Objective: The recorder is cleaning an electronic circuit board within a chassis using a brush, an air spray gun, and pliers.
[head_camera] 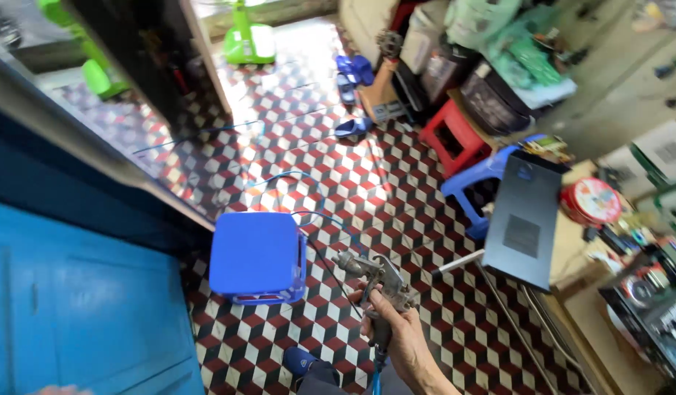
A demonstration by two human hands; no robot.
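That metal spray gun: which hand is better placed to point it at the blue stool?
The right hand, probably. It already grips the spray gun, whose nozzle points toward the blue stool close by. Only a sliver, perhaps the left hand, shows at the bottom edge, far from both.

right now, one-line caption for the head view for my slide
Right hand holds a metal spray gun over a patterned tile floor, beside a blue stool.

A floor [396, 190] of red, white and dark cube-pattern tiles catches bright sun near the doorway [279, 66]. A blue panel [81, 307] fills the left. A red stool [455, 135] and a blue stool [473, 183] stand beside cluttered shelves [645, 292] on the right.
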